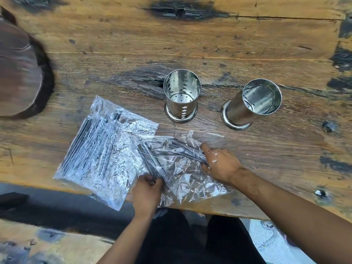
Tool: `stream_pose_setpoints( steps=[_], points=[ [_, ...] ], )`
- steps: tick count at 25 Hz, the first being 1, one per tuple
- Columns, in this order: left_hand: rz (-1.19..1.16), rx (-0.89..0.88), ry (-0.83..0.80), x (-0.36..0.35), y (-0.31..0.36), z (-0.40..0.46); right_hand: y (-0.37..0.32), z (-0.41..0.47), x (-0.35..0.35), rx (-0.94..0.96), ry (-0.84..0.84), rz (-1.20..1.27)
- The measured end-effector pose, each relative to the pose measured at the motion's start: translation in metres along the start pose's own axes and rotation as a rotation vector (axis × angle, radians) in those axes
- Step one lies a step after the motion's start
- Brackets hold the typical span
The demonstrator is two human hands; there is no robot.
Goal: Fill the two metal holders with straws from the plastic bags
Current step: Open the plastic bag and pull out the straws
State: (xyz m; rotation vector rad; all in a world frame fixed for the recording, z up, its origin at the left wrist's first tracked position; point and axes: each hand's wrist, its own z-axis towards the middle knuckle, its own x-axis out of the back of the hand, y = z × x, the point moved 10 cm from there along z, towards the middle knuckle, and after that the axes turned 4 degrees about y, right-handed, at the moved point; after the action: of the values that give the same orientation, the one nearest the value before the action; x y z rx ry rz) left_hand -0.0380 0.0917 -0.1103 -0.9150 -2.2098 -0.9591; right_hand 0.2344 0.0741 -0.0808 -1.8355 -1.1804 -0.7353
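Two shiny perforated metal holders stand upright and empty on the wooden table [209, 44]: one in the middle [182, 96], one to the right [251, 103]. A clear plastic bag full of black straws [101, 149] lies at the left. A second, crumpled bag [182, 168] overlaps it near the table's front edge. My left hand [147, 193] grips a bundle of black straws [152, 164] at the bag's near end. My right hand [221, 162] rests on the bag's right side, fingers closed on straw ends and plastic.
A dark round wooden slab [21, 73] lies at the table's left edge. Below the front edge are a dark gap, a wooden bench [57, 244] and my dark-trousered legs. Bare wood stretches behind and right of the holders.
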Motion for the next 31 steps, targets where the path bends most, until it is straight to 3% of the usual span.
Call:
stream_pose_setpoints(
  steps=[9,13,17,27,31],
  points=[
    [0.033,-0.01,0.013,0.0,0.008,0.003,-0.006,0.003,0.023,0.063,0.012,-0.096],
    [0.01,-0.022,-0.018,-0.001,0.013,0.005,-0.001,0.014,0.005,0.067,-0.131,0.024],
    [-0.001,-0.065,-0.017,-0.002,0.021,0.004,-0.021,0.023,-0.009,0.144,-0.077,0.034],
    [0.04,-0.103,-0.07,-0.005,0.03,0.012,-0.033,0.042,-0.02,0.081,-0.005,0.052],
    [0.062,-0.16,-0.1,-0.012,0.036,0.012,-0.025,0.039,-0.016,-0.066,-0.018,0.205]
  ],
)
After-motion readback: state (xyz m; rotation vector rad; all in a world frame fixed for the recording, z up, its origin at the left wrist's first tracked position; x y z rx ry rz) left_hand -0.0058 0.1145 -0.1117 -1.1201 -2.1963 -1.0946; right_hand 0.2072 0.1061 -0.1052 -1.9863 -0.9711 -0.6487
